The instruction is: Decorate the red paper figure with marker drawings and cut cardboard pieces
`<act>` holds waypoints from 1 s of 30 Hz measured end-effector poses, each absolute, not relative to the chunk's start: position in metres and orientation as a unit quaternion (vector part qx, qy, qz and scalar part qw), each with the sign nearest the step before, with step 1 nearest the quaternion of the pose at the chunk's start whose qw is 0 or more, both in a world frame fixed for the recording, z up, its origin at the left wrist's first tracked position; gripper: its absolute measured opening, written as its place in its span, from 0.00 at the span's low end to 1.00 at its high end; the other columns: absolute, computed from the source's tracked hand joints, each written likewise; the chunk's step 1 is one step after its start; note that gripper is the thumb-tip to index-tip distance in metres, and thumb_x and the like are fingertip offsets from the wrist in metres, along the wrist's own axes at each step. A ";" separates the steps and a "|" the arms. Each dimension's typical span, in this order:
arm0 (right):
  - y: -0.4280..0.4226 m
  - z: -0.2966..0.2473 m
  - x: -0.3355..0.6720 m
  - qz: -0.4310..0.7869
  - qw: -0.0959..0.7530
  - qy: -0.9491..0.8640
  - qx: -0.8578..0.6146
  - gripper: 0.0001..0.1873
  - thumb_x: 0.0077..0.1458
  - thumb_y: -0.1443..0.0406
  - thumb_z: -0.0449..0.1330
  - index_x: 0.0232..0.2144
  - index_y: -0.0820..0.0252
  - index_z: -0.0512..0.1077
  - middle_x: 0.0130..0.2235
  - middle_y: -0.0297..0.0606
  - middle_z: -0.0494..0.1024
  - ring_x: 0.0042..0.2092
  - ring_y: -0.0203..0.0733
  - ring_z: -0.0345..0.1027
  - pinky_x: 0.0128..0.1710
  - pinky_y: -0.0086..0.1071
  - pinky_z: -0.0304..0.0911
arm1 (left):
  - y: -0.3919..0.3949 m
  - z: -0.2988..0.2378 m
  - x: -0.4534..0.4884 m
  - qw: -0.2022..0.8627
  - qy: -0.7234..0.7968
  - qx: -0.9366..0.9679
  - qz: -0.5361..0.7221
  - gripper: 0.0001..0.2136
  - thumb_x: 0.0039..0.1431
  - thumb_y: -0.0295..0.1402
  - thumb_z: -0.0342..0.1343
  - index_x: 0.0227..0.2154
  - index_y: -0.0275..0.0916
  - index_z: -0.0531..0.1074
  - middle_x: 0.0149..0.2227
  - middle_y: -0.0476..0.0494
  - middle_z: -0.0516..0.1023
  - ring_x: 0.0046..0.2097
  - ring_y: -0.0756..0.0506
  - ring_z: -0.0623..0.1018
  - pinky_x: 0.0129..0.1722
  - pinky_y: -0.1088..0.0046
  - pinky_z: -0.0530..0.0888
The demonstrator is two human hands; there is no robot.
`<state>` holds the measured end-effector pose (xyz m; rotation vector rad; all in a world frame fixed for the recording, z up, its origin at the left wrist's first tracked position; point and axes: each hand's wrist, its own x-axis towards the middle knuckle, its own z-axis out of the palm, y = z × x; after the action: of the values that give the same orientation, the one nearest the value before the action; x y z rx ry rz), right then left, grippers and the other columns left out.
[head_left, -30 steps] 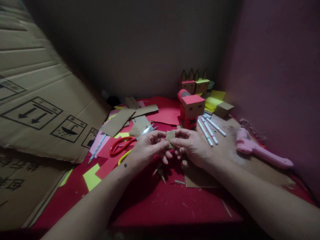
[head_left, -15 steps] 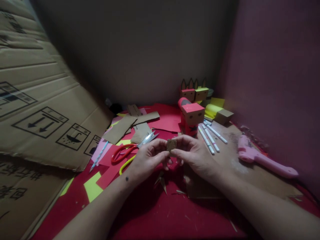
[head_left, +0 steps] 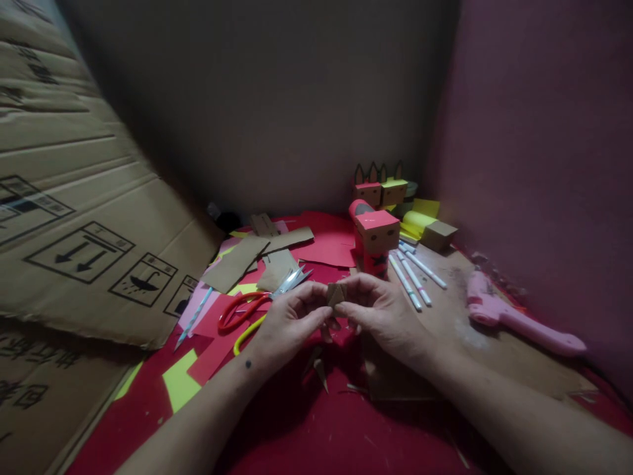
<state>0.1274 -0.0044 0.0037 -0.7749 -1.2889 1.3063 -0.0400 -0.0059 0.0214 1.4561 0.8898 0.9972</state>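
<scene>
Small, roughly square piece of brown cardboard (head_left: 336,294) held between my two hands above a dark red table covering (head_left: 316,442). Clock directions are read from this piece, twelve o'clock pointing away from me. My left hand (head_left: 291,318) comes in from eight o'clock, thumb and fingers pinched narrowly on the near edge; my right hand (head_left: 386,315) comes in from four o'clock with a matching narrow pinch. A slanting line crosses the piece; whether crease or cut edge, I cannot tell. Scissors with one red and one yellow handle (head_left: 275,295) lie at nine o'clock, just beside my left hand, blades parted. Narrow pointed brown cardboard scraps (head_left: 320,373) lie between six and seven o'clock. At one o'clock stands a red paper figure with a box-shaped cardboard head (head_left: 378,231). White slender marker pens (head_left: 414,280) lie between two and three o'clock; a pink plastic glue gun (head_left: 494,310) rests between three and four, on a flat brown cardboard sheet (head_left: 475,366).
</scene>
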 end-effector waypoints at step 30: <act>0.000 -0.003 0.127 0.644 0.463 -0.517 -0.323 0.14 0.46 0.66 0.66 0.38 0.60 0.76 0.26 0.33 0.77 0.21 0.31 0.65 0.21 0.27 0.62 | 0.000 0.012 -0.046 0.571 0.392 0.605 0.393 0.10 0.61 0.38 0.56 0.31 0.34 0.73 0.21 0.46 0.78 0.18 0.51 0.75 0.20 0.78 0.71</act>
<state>0.1275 0.0001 -0.0029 -0.7946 -1.2700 1.5824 -0.0464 0.0003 0.0122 1.4184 0.9188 0.9225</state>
